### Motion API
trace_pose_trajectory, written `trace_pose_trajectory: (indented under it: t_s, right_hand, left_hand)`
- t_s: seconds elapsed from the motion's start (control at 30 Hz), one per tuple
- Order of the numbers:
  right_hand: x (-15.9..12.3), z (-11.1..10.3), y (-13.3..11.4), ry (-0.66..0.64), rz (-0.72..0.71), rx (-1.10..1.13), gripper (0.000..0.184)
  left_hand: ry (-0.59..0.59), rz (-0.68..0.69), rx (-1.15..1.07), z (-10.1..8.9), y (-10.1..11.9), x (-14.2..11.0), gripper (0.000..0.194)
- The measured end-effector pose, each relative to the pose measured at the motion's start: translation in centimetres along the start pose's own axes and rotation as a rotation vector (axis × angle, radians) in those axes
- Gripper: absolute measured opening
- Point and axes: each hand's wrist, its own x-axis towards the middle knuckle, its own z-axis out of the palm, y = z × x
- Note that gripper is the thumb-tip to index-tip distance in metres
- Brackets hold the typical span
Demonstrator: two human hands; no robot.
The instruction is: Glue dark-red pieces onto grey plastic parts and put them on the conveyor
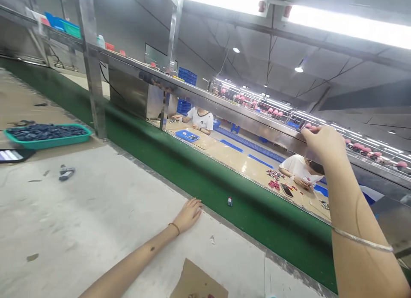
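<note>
My left hand (187, 215) lies flat on the edge of the white worktop (105, 221), beside the green conveyor belt (205, 184), with its fingers stretched out and nothing in it. On the belt, just beyond that hand, sits a small red, white and dark blue piece (230, 201). My right hand (325, 146) is raised at the metal shelf (257, 117) above the belt. Its fingers are bent together, and whatever they hold, if anything, is hidden. A piece of brown cardboard (199, 283) with small bits on it lies at the near edge of the worktop.
A teal tray (48, 142) of dark blue pieces and a phone (16, 155) are at the left. Near them lies a small dark-and-white part (66, 173). A metal post (91, 67) stands by the belt. Two people (201, 119) sit across, near a blue tray (187, 136).
</note>
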Motion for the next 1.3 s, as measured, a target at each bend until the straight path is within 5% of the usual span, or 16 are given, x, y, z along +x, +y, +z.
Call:
trace_pose_trajectory:
  t_s: [0.07,0.17,0.3,0.5,1.03,1.3]
  right_hand:
    - [-1.7,-1.2,-0.6,0.021,0.121,-0.102,0.027]
    - [-4.8,-1.5,-1.1,0.145,0.106,-0.144,0.041]
    - [-8.3,0.6,0.1,0.403,-0.059,-0.067,0.036]
    - [-10.8,3.2,1.2,0.456,-0.107,-0.010,0.036]
    - [-9.5,2.3,0.9,0.500,-0.134,0.008,0.049]
    - [-5.3,-0.6,-1.5,0.201,0.061,-0.235,0.054]
  left_hand:
    - [0.019,0.008,-0.008,0.1,0.1,0.1,0.031]
    - [0.037,0.029,-0.036,0.0,0.2,0.1,0.032]
    - [0.051,0.054,-0.077,-0.1,-0.3,-0.3,0.034]
    - [0.083,0.078,-0.106,-0.3,-0.8,-0.6,0.032]
    - [0.108,0.083,-0.100,-1.5,0.0,-0.5,0.029]
    - [-0.007,0.045,-0.123,-2.5,-0.8,-1.1,0.032]
